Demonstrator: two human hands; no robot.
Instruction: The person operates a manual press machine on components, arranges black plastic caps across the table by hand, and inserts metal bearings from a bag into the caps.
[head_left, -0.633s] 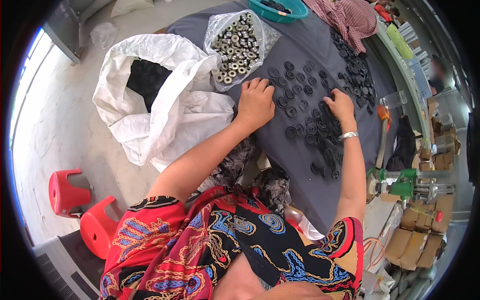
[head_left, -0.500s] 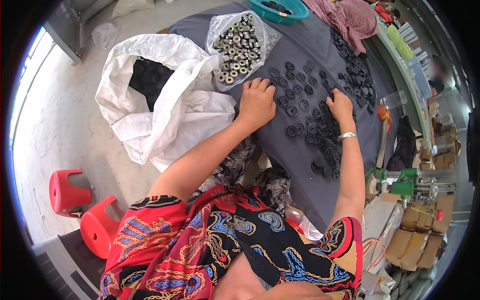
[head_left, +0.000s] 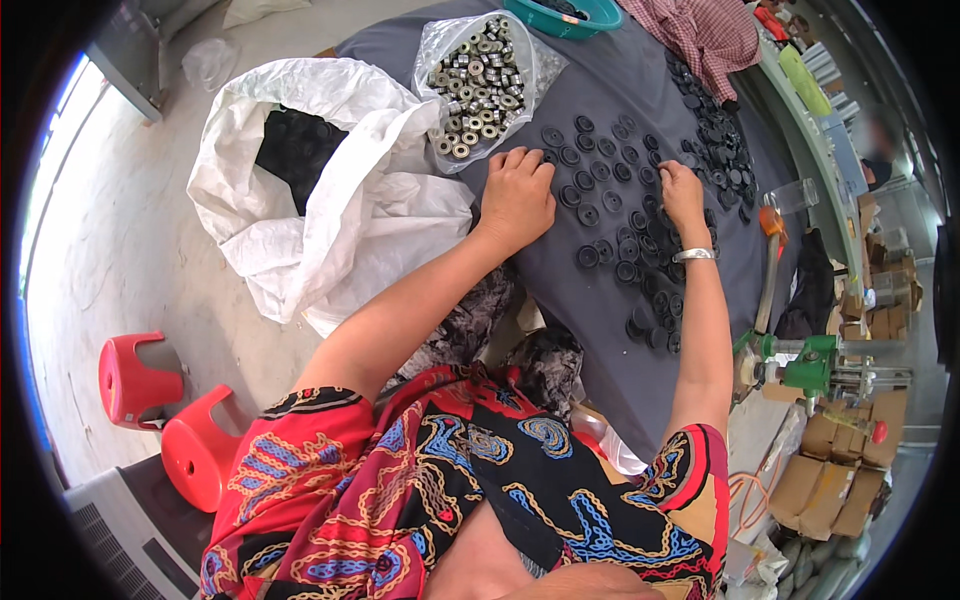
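- Grey cloth (head_left: 585,320) is filling the middle of the head view I am watching remotely.
- Black discs (head_left: 587,214) are lying across it, many between both hands.
- Left hand (head_left: 520,200) is resting, fingers bent, at their left edge near a bag (head_left: 428,50) of metal rings (head_left: 480,85); I cannot tell whether it is gripping one.
- Right hand (head_left: 683,198) is reaching among discs, fingers bunched; I cannot tell what they are holding.
- White sack (head_left: 380,215) is standing left.

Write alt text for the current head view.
A person's left hand and right hand reach to black discs scattered on gray cloth. Left of the discs, a clear bag holds metal rings; an open white sack holds black pieces.
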